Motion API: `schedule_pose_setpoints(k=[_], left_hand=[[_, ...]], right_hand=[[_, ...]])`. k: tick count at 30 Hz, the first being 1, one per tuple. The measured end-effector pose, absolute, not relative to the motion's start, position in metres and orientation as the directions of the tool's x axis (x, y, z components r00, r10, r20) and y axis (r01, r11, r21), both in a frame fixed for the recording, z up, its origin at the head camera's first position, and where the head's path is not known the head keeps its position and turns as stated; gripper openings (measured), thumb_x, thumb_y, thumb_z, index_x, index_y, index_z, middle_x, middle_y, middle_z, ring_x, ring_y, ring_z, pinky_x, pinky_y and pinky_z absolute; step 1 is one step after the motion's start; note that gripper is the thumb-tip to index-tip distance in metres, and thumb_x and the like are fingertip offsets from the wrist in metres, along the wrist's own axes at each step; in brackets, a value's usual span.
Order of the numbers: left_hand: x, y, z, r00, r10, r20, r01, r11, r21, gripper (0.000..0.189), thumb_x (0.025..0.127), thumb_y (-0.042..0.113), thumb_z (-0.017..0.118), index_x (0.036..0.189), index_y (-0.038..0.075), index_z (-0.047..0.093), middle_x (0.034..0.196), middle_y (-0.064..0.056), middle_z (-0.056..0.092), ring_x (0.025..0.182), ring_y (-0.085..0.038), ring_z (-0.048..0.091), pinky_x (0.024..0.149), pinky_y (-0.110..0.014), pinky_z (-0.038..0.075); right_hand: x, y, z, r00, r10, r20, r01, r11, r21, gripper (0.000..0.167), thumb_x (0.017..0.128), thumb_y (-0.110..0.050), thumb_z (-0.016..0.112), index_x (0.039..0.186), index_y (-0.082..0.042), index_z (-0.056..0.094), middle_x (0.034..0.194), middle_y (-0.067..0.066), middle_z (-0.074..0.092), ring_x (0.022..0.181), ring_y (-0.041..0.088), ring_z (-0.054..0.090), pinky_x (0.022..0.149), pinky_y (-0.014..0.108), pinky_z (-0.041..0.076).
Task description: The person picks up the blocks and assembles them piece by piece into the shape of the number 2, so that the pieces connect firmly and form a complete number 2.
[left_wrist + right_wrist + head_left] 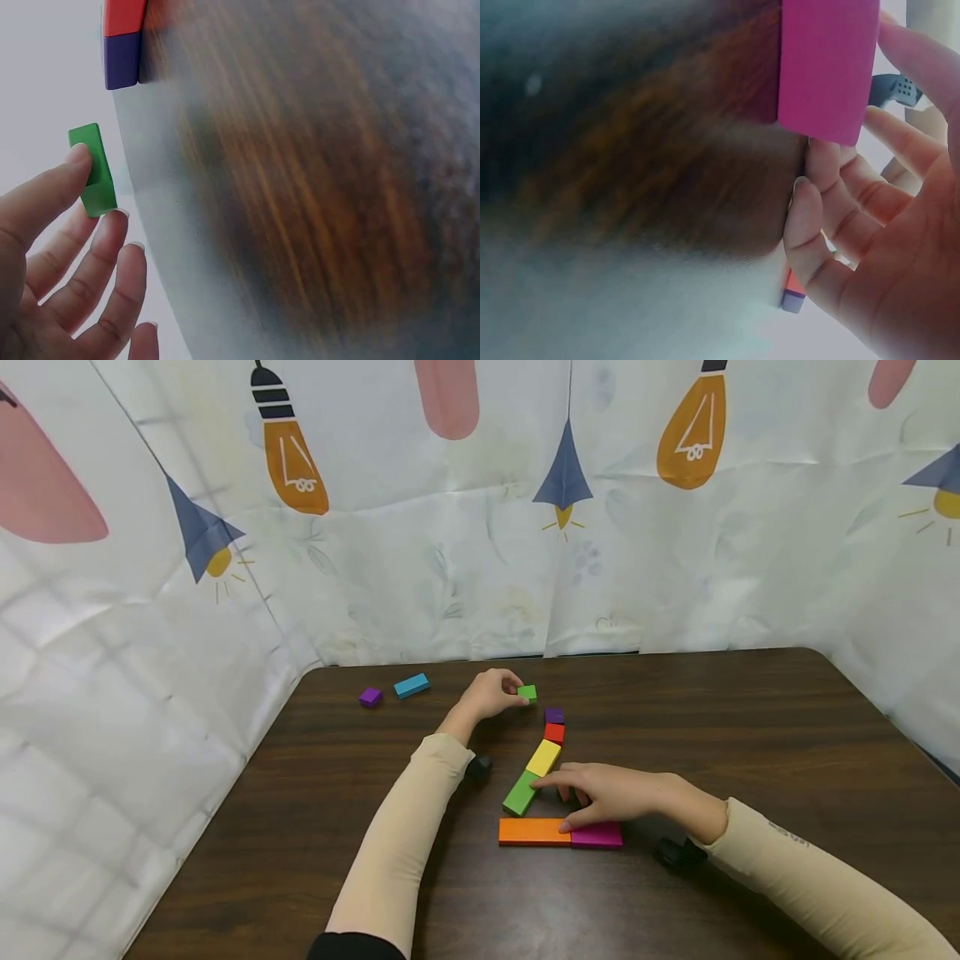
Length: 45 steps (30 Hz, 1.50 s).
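Note:
My left hand (487, 695) pinches a small green block (528, 694) between thumb and fingers, just beyond the far end of a bent row. That row runs toward me: a dark purple block (553, 716), a red block (554, 733), a yellow block (543, 757) and a longer green block (518, 797). Below it, an orange block (531, 832) and a magenta block (598, 836) lie end to end. With fingers spread, my right hand (618, 789) rests its thumb on the orange block near the joint, and its index finger touches the longer green block.
Toward the far left of the brown table (750, 718) lie a blue block (412, 685) and a small purple block (370, 697). A patterned white curtain (480, 568) hangs behind the table and along its sides.

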State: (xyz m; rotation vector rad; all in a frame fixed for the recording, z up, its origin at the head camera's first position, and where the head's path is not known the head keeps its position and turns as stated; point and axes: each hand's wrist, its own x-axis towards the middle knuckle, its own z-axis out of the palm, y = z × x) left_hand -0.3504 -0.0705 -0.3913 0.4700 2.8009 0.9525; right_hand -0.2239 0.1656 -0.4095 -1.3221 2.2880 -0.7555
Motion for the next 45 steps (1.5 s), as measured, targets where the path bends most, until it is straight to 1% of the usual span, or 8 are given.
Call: schedule_pose_setpoints(k=[4, 6, 10, 19, 29, 40, 45], left_hand=[[-0.351, -0.069, -0.391, -0.943, 0.329, -0.045, 0.235, 0.757, 0.61, 0.032, 0.093, 0.024, 0.079, 0.119, 0.006, 0.071, 0.105, -0.007, 0.067, 0.093, -0.022, 0.06, 0.084, -0.036, 0.051], [-0.351, -0.068, -0.391, -0.945, 0.324, -0.051, 0.228, 0.761, 0.607, 0.032, 0.093, 0.025, 0.079, 0.118, 0.006, 0.071, 0.106, -0.007, 0.067, 0.094, -0.022, 0.06, 0.085, -0.036, 0.051], [-0.352, -0.066, -0.391, -0.947, 0.315, -0.062, 0.216, 0.768, 0.602, 0.032, 0.093, 0.025, 0.079, 0.118, 0.007, 0.071, 0.106, -0.007, 0.066, 0.095, -0.022, 0.06, 0.086, -0.038, 0.051], [-0.353, -0.065, -0.393, -0.949, 0.306, -0.079, 0.205, 0.786, 0.584, 0.031, 0.093, 0.025, 0.079, 0.117, 0.007, 0.07, 0.104, -0.006, 0.065, 0.094, -0.021, 0.06, 0.086, -0.038, 0.05], [-0.353, -0.063, -0.393, -0.943, 0.319, -0.094, 0.209, 0.789, 0.577, 0.033, 0.094, 0.025, 0.078, 0.12, 0.008, 0.07, 0.111, -0.007, 0.066, 0.1, -0.023, 0.062, 0.089, -0.04, 0.05], [-0.353, -0.058, -0.395, -0.938, 0.328, -0.112, 0.211, 0.797, 0.566, 0.033, 0.094, 0.025, 0.077, 0.121, 0.007, 0.069, 0.113, -0.008, 0.066, 0.101, -0.024, 0.062, 0.089, -0.04, 0.05], [-0.351, -0.056, -0.393, -0.938, 0.328, -0.114, 0.211, 0.798, 0.564, 0.032, 0.094, 0.025, 0.078, 0.12, 0.007, 0.07, 0.111, -0.008, 0.066, 0.1, -0.024, 0.062, 0.089, -0.041, 0.05]], right_hand=[[-0.221, 0.163, -0.403, -0.501, -0.859, -0.102, -0.643, 0.449, -0.62, 0.063, 0.098, -0.04, 0.072, 0.152, -0.015, 0.05, 0.102, -0.006, 0.052, 0.077, 0.006, 0.049, 0.069, 0.026, 0.046], [-0.219, 0.162, -0.399, -0.525, -0.841, -0.129, -0.618, 0.481, -0.622, 0.064, 0.096, -0.038, 0.074, 0.151, -0.016, 0.051, 0.102, -0.007, 0.052, 0.077, 0.005, 0.049, 0.07, 0.026, 0.047], [-0.218, 0.161, -0.399, -0.545, -0.826, -0.148, -0.609, 0.51, -0.607, 0.063, 0.095, -0.035, 0.075, 0.151, -0.016, 0.052, 0.102, -0.007, 0.052, 0.077, 0.005, 0.048, 0.071, 0.025, 0.046], [-0.217, 0.16, -0.398, -0.543, -0.827, -0.147, -0.613, 0.509, -0.605, 0.062, 0.096, -0.034, 0.075, 0.15, -0.015, 0.052, 0.101, -0.007, 0.052, 0.076, 0.005, 0.047, 0.071, 0.025, 0.046], [-0.217, 0.16, -0.398, -0.554, -0.816, -0.163, -0.591, 0.524, -0.613, 0.062, 0.096, -0.033, 0.076, 0.15, -0.016, 0.053, 0.101, -0.007, 0.052, 0.077, 0.006, 0.048, 0.071, 0.025, 0.046], [-0.217, 0.16, -0.401, -0.549, -0.822, -0.15, -0.604, 0.514, -0.608, 0.061, 0.095, -0.033, 0.076, 0.149, -0.015, 0.053, 0.1, -0.008, 0.052, 0.077, 0.005, 0.048, 0.071, 0.025, 0.046], [-0.217, 0.16, -0.4, -0.547, -0.824, -0.147, -0.603, 0.51, -0.613, 0.062, 0.095, -0.033, 0.076, 0.15, -0.015, 0.053, 0.1, -0.008, 0.052, 0.077, 0.005, 0.048, 0.07, 0.025, 0.046]])
